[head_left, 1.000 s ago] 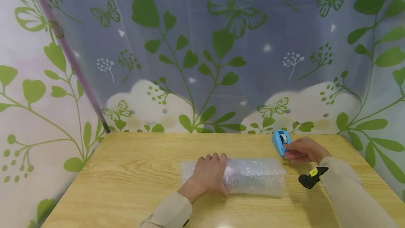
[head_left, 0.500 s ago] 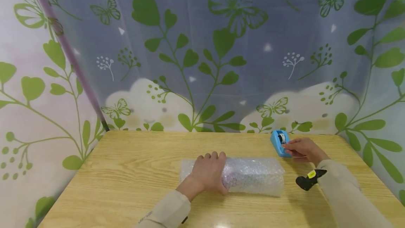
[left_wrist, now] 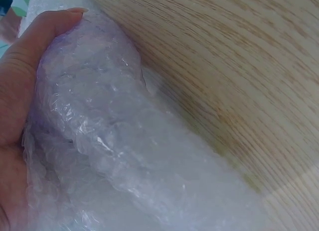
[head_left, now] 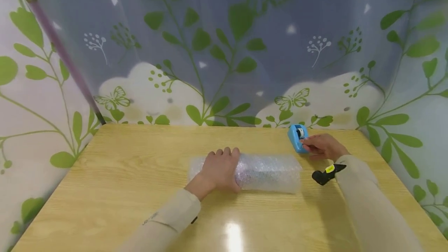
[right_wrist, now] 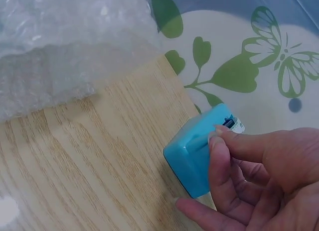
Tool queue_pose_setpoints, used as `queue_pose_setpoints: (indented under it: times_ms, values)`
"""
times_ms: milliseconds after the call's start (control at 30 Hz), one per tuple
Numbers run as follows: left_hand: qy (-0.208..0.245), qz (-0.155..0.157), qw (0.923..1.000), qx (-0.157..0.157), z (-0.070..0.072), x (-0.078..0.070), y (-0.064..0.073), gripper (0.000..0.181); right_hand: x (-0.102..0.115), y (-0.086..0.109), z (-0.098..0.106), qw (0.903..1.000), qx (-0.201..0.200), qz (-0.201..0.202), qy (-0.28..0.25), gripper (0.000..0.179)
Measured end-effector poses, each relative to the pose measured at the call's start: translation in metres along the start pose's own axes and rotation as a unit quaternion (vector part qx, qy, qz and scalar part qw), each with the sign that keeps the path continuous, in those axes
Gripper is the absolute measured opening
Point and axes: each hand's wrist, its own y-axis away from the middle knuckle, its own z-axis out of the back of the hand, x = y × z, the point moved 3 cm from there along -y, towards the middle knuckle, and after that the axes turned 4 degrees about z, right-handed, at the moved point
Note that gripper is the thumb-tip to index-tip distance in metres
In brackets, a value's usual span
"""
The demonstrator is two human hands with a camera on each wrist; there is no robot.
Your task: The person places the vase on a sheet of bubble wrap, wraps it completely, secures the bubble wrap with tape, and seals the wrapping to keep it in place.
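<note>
Left hand (head_left: 219, 171) grips the left part of the bubble-wrapped bundle (head_left: 269, 173), mid-table (head_left: 133, 197). Right hand (head_left: 324, 146) pinches at the blue tape dispenser (right_wrist: 195, 166), far right of the bundle; exact part pinched cannot be told.

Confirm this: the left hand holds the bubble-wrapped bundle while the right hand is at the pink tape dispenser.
Wrong colour: the tape dispenser is blue, not pink, as the head view shows. The left hand holds the bubble-wrapped bundle, and the right hand is at the dispenser.
</note>
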Motion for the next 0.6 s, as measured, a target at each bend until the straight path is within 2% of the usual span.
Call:
queue_pose_setpoints:
  times_ms: [133, 233, 367, 433, 500, 600]
  values:
    - [0.005, 0.001, 1.0000, 0.004, 0.001, 0.001, -0.002, 0.076, -0.001, -0.002, 0.003, 0.9991, 0.025, -0.006, -0.033, 0.015]
    - [0.006, -0.001, 1.0000, 0.002, 0.003, 0.002, -0.003, 0.074, 0.000, -0.004, 0.004, 0.9973, 0.032, -0.008, -0.065, 0.025]
    - [0.014, 0.000, 0.9999, -0.002, 0.003, 0.002, -0.004, 0.076, -0.003, -0.006, 0.004, 0.9961, 0.006, 0.020, -0.086, 0.044]
    - [0.018, 0.003, 0.9998, 0.002, 0.002, 0.001, -0.003, 0.078, -0.005, -0.006, 0.001, 0.9970, -0.021, 0.048, -0.057, 0.049]
    - [0.021, 0.007, 0.9997, 0.006, 0.001, 0.001, -0.001, 0.080, -0.005, -0.007, -0.002, 0.9956, -0.060, 0.072, 0.000, 0.049]
    - [0.019, 0.010, 0.9998, 0.006, 0.000, 0.001, 0.000, 0.082, -0.003, -0.004, -0.007, 0.9805, -0.123, 0.094, 0.122, 0.045]
